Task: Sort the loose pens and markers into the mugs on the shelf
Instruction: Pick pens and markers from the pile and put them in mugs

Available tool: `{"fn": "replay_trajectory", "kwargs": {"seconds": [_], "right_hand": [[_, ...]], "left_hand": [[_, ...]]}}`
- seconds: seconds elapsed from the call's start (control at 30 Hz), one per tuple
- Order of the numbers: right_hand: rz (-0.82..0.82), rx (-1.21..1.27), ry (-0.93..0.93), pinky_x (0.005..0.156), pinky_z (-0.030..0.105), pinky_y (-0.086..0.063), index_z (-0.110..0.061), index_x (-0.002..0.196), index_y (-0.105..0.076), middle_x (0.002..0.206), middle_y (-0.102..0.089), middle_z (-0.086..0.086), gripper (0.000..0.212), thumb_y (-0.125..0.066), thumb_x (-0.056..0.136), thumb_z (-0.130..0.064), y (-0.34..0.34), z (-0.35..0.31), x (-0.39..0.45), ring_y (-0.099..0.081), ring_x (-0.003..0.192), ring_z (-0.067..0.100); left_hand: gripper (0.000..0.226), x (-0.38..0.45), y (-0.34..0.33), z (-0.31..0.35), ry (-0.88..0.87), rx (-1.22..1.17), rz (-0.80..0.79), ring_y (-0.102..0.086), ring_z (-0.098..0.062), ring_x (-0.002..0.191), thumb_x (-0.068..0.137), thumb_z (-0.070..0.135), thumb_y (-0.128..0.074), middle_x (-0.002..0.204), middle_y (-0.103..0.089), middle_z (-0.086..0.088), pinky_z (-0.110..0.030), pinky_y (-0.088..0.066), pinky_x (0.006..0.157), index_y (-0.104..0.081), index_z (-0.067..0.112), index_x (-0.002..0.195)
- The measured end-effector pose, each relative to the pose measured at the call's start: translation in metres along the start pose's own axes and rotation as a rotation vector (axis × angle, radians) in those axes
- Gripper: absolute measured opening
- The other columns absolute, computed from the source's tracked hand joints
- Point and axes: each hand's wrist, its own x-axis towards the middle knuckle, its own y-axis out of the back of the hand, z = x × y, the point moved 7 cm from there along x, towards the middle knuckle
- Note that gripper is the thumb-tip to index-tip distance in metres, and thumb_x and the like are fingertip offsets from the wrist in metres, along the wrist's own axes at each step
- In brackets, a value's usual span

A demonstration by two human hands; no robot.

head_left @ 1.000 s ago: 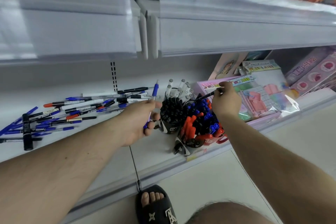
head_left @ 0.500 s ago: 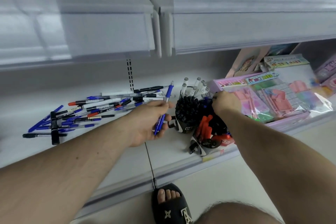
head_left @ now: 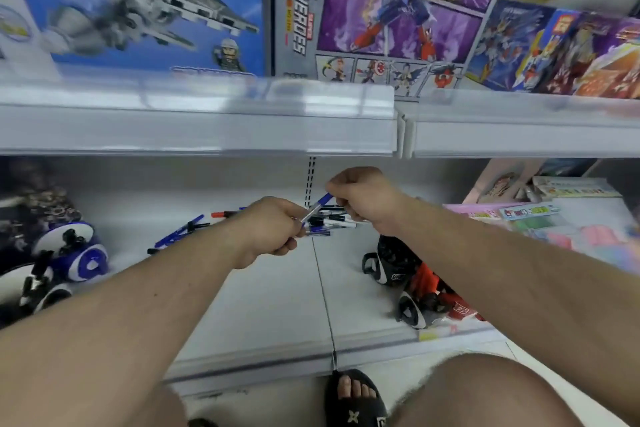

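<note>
Left hand (head_left: 273,230) and right hand (head_left: 363,196) both pinched one blue pen (head_left: 317,206) between them | mugs (head_left: 398,262) below right forearm | risk: mistimed handover, pen drops onto loose pens (head_left: 325,220) beneath.

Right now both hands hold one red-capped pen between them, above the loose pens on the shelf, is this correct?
Not quite: the pen has a blue cap, not red. The head view shows the left hand and right hand holding it above the loose pens on the shelf.
</note>
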Motion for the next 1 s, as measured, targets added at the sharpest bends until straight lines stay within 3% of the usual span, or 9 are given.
{"fn": "replay_trajectory", "kwargs": {"seconds": [0.1,0.2,0.27,0.4,0.57,0.67,0.73,0.9,1.0], "right_hand": [[-0.001,0.100,-0.045,0.043,0.022,-0.034,-0.006,0.087,-0.064,0.064,-0.055,0.007,0.007,-0.061,0.093,-0.009,-0.029,-0.022,-0.011,-0.042,0.046,0.014],[-0.079,0.151,-0.068,0.048,0.027,-0.039,-0.008,0.090,-0.062,0.068,-0.058,0.009,0.007,-0.058,0.095,-0.008,-0.078,-0.040,-0.021,-0.047,0.048,0.016],[-0.147,0.164,-0.071,0.049,0.027,-0.039,-0.011,0.089,-0.060,0.069,-0.058,0.010,0.009,-0.056,0.097,-0.008,-0.118,-0.048,-0.027,-0.049,0.048,0.016],[-0.303,0.192,-0.088,0.048,0.026,-0.040,-0.014,0.090,-0.058,0.070,-0.060,0.009,0.011,-0.054,0.099,-0.009,-0.213,-0.059,-0.037,-0.051,0.046,0.015],[-0.378,0.094,-0.091,0.052,0.027,-0.041,-0.016,0.096,-0.064,0.070,-0.062,0.007,0.007,-0.057,0.098,-0.018,-0.297,-0.064,-0.045,-0.053,0.049,0.017],[-0.432,-0.008,-0.080,0.053,0.027,-0.041,-0.017,0.095,-0.065,0.072,-0.063,0.007,0.007,-0.058,0.096,-0.019,-0.333,-0.067,-0.047,-0.054,0.054,0.018],[-0.489,-0.085,-0.058,0.054,0.027,-0.041,-0.014,0.092,-0.066,0.074,-0.064,0.007,0.009,-0.058,0.095,-0.019,-0.354,-0.069,-0.047,-0.054,0.055,0.018],[-0.614,-0.270,-0.029,0.058,0.027,-0.044,-0.012,0.094,-0.068,0.079,-0.066,0.006,0.017,-0.060,0.095,-0.027,-0.390,-0.070,-0.036,-0.058,0.060,0.018],[-0.623,-0.312,-0.021,0.061,0.029,-0.046,-0.011,0.096,-0.068,0.080,-0.067,0.006,0.017,-0.060,0.095,-0.026,-0.403,-0.066,-0.023,-0.060,0.063,0.018]], "left_hand": [[0.013,-0.027,0.054,-0.002,-0.027,0.018,0.087,-0.053,-0.011,0.054,0.096,0.010,-0.056,0.078,-0.062,-0.004,-0.017,-0.043,0.045,-0.068,0.009,0.090],[0.008,-0.055,0.115,-0.023,-0.032,-0.022,0.244,-0.055,-0.014,0.055,0.091,0.013,-0.066,0.078,-0.065,-0.008,-0.023,-0.049,0.051,-0.067,0.005,0.093],[0.009,-0.073,0.149,-0.049,-0.027,-0.207,0.399,-0.059,-0.018,0.060,0.089,0.007,-0.068,0.084,-0.065,-0.013,-0.024,-0.054,0.057,-0.064,0.004,0.098],[0.011,-0.116,0.193,-0.122,-0.025,-0.706,0.715,-0.065,-0.024,0.073,0.093,-0.002,-0.060,0.101,-0.065,-0.023,-0.013,-0.049,0.047,-0.061,0.003,0.103],[0.012,-0.158,0.229,-0.201,-0.048,-0.902,0.985,-0.071,-0.015,0.067,0.095,-0.001,-0.058,0.084,-0.067,-0.009,-0.024,-0.056,0.070,-0.061,0.007,0.103],[0.019,-0.190,0.258,-0.238,-0.040,-0.855,1.143,-0.067,-0.019,0.075,0.093,-0.002,-0.060,0.088,-0.065,-0.010,-0.020,-0.058,0.063,-0.057,0.007,0.110],[0.023,-0.211,0.278,-0.266,0.031,-0.758,1.248,-0.068,-0.023,0.077,0.091,0.002,-0.064,0.089,-0.066,-0.011,-0.027,-0.056,0.064,-0.055,0.010,0.110],[0.017,-0.247,0.318,-0.324,0.302,-0.478,1.468,-0.068,-0.028,0.089,0.086,0.021,-0.071,0.091,-0.069,-0.005,-0.038,-0.055,0.083,-0.057,0.024,0.096],[0.016,-0.248,0.340,-0.337,0.353,-0.280,1.503,-0.064,-0.026,0.092,0.092,0.024,-0.065,0.099,-0.067,0.000,-0.035,-0.052,0.089,-0.063,0.019,0.107]]}}
